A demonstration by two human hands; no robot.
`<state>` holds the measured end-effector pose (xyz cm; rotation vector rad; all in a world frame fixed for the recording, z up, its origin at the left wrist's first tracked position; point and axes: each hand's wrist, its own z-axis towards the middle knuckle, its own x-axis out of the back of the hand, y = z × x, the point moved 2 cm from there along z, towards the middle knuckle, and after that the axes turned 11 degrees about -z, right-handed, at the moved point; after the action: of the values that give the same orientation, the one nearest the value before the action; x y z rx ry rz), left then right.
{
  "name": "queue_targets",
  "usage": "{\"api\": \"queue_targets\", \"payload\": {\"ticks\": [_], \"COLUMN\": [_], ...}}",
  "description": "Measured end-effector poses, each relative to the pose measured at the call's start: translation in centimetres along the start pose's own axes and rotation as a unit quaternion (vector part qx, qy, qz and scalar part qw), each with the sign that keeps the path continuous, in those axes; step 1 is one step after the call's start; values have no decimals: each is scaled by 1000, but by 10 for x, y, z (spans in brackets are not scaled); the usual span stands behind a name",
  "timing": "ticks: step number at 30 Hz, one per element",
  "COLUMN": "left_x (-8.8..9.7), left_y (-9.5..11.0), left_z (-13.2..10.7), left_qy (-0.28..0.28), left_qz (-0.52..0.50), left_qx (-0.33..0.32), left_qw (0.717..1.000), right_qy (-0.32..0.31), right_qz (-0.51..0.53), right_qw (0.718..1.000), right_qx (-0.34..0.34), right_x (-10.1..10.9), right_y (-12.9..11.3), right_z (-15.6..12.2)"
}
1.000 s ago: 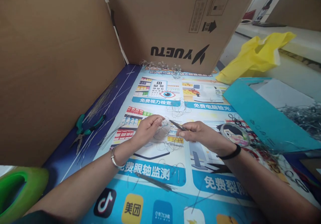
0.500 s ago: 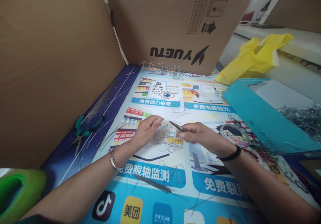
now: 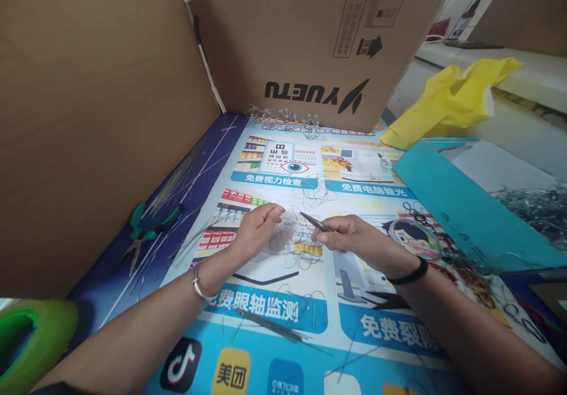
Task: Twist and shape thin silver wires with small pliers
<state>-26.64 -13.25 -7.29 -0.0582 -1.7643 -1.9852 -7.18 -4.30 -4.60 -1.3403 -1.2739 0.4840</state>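
My left hand (image 3: pixel 260 228) is closed in a pinch, and a thin wire (image 3: pixel 287 222) shows at its fingertips. A little to the right, my right hand (image 3: pixel 348 234) grips dark needle-nose pliers (image 3: pixel 313 221), the handles mostly hidden in the palm. The jaws point up and left toward the left hand, with a small gap between tip and fingers. Beneath and between the hands lie tangled bent wires (image 3: pixel 305 253) on the printed poster sheet (image 3: pixel 266 277). More bent wire (image 3: pixel 315 189) rests just beyond.
Green-handled pliers (image 3: pixel 144 235) and straight wires (image 3: pixel 177 179) lie at left, near a green tape roll (image 3: pixel 57 330). Cardboard (image 3: pixel 310 41) walls the back and left. At right are a turquoise box (image 3: pixel 460 206) holding wire pieces, a yellow bag (image 3: pixel 447 103) and a round container (image 3: pixel 414 238).
My left hand has shifted very slightly left, away from the plier tip. My right hand and the pliers stay almost where they were.
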Motion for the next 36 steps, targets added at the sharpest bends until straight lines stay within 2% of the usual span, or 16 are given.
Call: {"api": "queue_targets", "payload": {"ticks": [5,7,11,17,22,24,26,28,30,32,36], "left_x": [1,2,7,2,0,0,0,0,0,-2,-6], "left_y": [-2,-1,10,27,23,19,14,11,10,12,18], "left_z": [1,2,-2,-11,-11,-11,-11,-11,-13,-15,-20], "left_qy": [2,19,58,-56,-59,-46,-17,26,69,97,109], "left_qz": [34,36,-42,-198,-260,-275,-292,-303,-306,-314,-337], "left_qx": [-24,-49,-80,-38,-5,0,5,7,6,-1,-1], "left_qw": [999,998,994,978,964,960,956,952,950,945,935], "right_qy": [-1,-1,-26,-78,-96,-80,-38,25,56,42,-38], "right_qz": [11,11,37,103,114,125,159,213,270,298,272], "right_qw": [1000,1000,999,992,989,989,986,975,959,952,959], "right_qx": [4,3,12,-2,-11,-16,-34,-65,-72,-60,-65], "right_x": [-1,-1,-1,-5,-8,-11,-15,-21,-30,-41,-64], "right_y": [-3,-3,2,10,8,6,1,-4,-10,-16,-15], "right_z": [0,-1,-1,-1,-2,-2,-3,-5,-9,-13,-18]}}
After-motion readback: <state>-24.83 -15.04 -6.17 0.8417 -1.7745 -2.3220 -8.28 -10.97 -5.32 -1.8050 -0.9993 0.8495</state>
